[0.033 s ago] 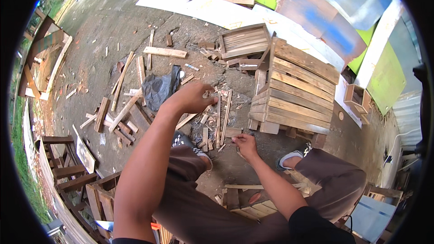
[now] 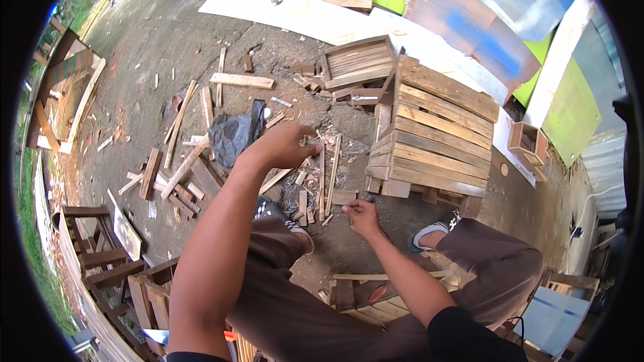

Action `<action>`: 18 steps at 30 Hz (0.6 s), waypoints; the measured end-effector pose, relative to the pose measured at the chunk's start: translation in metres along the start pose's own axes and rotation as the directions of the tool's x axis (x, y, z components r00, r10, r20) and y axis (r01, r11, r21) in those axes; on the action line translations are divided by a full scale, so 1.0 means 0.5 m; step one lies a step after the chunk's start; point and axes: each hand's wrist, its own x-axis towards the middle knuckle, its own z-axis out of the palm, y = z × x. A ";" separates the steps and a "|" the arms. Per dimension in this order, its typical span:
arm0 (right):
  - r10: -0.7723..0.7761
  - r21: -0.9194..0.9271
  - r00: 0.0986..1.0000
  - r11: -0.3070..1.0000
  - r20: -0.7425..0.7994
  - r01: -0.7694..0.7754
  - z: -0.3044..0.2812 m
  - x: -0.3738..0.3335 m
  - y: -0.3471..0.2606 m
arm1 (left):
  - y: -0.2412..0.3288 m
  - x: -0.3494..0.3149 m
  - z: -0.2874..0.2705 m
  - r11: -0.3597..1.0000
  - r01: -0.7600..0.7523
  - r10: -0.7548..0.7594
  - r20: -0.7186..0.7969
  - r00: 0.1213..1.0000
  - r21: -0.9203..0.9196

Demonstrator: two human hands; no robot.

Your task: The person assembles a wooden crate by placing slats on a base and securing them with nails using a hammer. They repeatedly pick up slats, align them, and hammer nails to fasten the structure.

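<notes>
My left hand (image 2: 290, 146) hovers over the littered ground, palm down, with its fingers bent and a gap between thumb and forefinger. Its fingertips are beside the upper end of a thin wooden strip (image 2: 322, 177); a second narrow strip (image 2: 333, 173) lies alongside. My right hand (image 2: 363, 218) is lower and to the right, closed in a pinch. Something small and dark shows at its fingers, too small to name. Just beyond it lies a short flat wood piece (image 2: 345, 196). Wood scraps and shavings (image 2: 307, 177) surround both hands.
A slatted wooden crate (image 2: 439, 137) stands to the right, with a shallow slatted tray (image 2: 359, 62) behind it. A crumpled black plastic bag (image 2: 235, 135) and loose boards (image 2: 181, 171) lie left. Wooden frames (image 2: 111, 255) stand lower left. Painted panels (image 2: 469, 23) lie at the back right.
The view has shifted slightly, so the crate and boards sit a little further left. My right hand's fingers have turned and curled slightly. My left hand looks nearly the same.
</notes>
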 end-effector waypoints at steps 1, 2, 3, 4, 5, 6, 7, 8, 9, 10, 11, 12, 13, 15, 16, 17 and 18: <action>-0.048 -0.162 0.998 0.986 -0.040 0.041 -0.004 -0.016 0.004 | 0.011 0.007 -0.001 0.999 -0.008 0.007 0.008 1.000 0.032; -0.118 -0.203 0.992 0.973 -0.042 0.107 -0.002 -0.031 0.008 | 0.022 0.013 -0.002 0.999 -0.028 0.027 0.026 0.999 0.039; -0.213 -0.244 0.977 0.949 -0.023 0.201 -0.002 -0.045 0.010 | 0.032 0.016 -0.003 0.998 -0.049 0.048 0.027 0.998 0.039; -0.250 -0.310 0.968 0.922 -0.016 0.232 0.000 -0.057 0.010 | 0.044 0.020 -0.004 0.997 -0.056 0.055 0.034 0.998 0.047; -0.266 -0.392 0.964 0.887 -0.006 0.243 0.003 -0.067 0.010 | 0.056 0.024 -0.005 0.997 -0.055 0.052 0.044 0.998 0.063; -0.235 -0.345 0.972 0.912 -0.002 0.220 0.006 -0.074 0.008 | 0.069 0.029 -0.007 0.993 -0.081 0.078 0.034 0.996 0.084; -0.188 -0.314 0.982 0.932 0.008 0.181 0.009 -0.079 0.004 | 0.083 0.033 -0.008 0.994 -0.086 0.085 0.022 0.996 0.069; -0.096 -0.283 0.995 0.954 0.022 0.099 0.010 -0.085 0.001 | 0.098 0.037 -0.008 0.994 -0.085 0.084 0.010 0.996 0.066; -0.178 -0.294 0.984 0.939 0.029 0.179 0.009 -0.091 -0.003 | 0.112 0.040 -0.009 0.994 -0.087 0.088 -0.006 0.996 0.069; -0.213 -0.307 0.976 0.927 0.037 0.214 0.005 -0.098 -0.005 | 0.128 0.043 -0.008 0.989 -0.102 0.106 -0.028 0.994 0.104; -0.207 -0.333 0.978 0.920 0.039 0.208 0.001 -0.104 -0.007 | 0.144 0.047 -0.005 0.986 -0.119 0.123 -0.030 0.992 0.118; -0.191 -0.307 0.980 0.931 0.048 0.197 -0.003 -0.111 -0.008 | 0.159 0.052 -0.003 0.981 -0.130 0.136 -0.031 0.990 0.144; -0.247 -0.300 0.969 0.922 0.027 0.243 -0.006 -0.116 -0.007 | 0.175 0.057 0.000 0.977 -0.131 0.139 -0.032 0.990 0.168; -0.253 -0.300 0.968 0.923 -0.002 0.241 -0.013 -0.125 -0.002 | 0.205 0.064 0.014 0.970 -0.187 0.199 -0.064 0.978 0.152; -0.229 -0.249 0.973 0.943 0.004 0.223 -0.018 -0.129 0.004 | 0.220 0.065 0.024 0.968 -0.216 0.227 -0.086 0.970 0.125; -0.275 -0.260 0.961 0.928 0.006 0.267 -0.021 -0.129 0.010 | 0.234 0.064 0.034 0.965 -0.243 0.253 -0.107 0.961 0.099; -0.304 -0.273 0.953 0.916 0.003 0.293 -0.022 -0.130 0.016 | 0.248 0.062 0.041 0.956 -0.278 0.288 -0.118 0.950 0.090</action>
